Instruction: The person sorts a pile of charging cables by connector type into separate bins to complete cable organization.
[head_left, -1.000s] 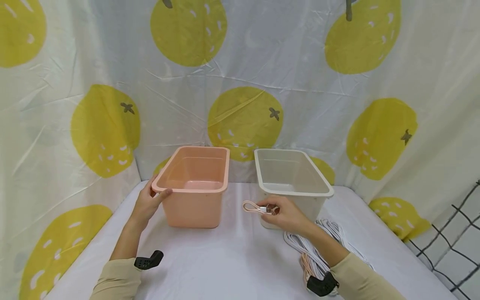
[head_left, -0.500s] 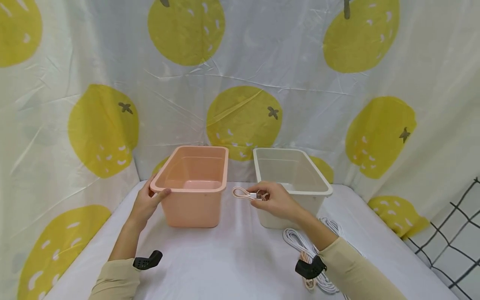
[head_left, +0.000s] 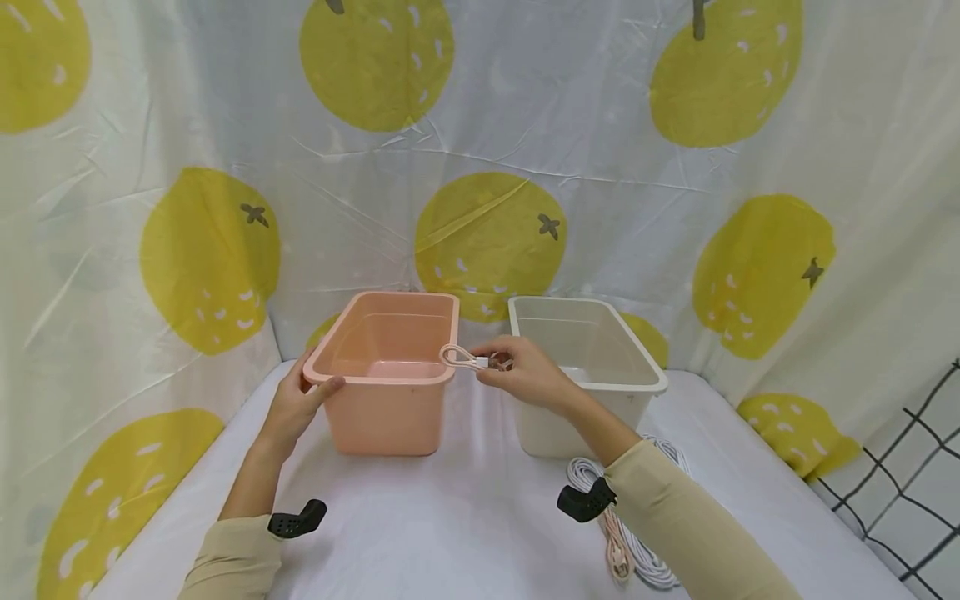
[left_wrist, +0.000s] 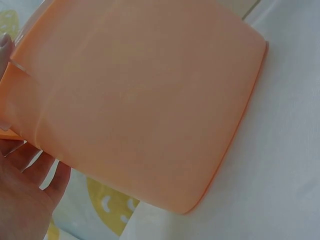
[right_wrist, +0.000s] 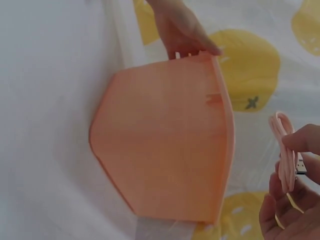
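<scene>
My left hand (head_left: 291, 410) grips the near left corner of a peach plastic bin (head_left: 386, 419), thumb over the rim and fingers against the outer side. In the left wrist view those fingers spread along the bin's wall (left_wrist: 140, 100). My right hand (head_left: 525, 372) pinches a small coiled pink USB cable (right_wrist: 286, 155), whose metal plug shows in the right wrist view. In the head view the cable's loop overlaps the peach bin's near right rim. The inside of the peach bin shows only bare walls and floor.
A cream bin (head_left: 577, 417) stands to the right, partly behind my right hand. Bundled white cables (head_left: 652, 567) and a pink cable (head_left: 618, 550) lie on the white cloth under my right forearm. A black wire grid (head_left: 892, 492) is at the far right.
My right hand has moved left and upward with the pink cable, from in front of the cream bin to the peach bin's right rim. The left hand has stayed on its corner.
</scene>
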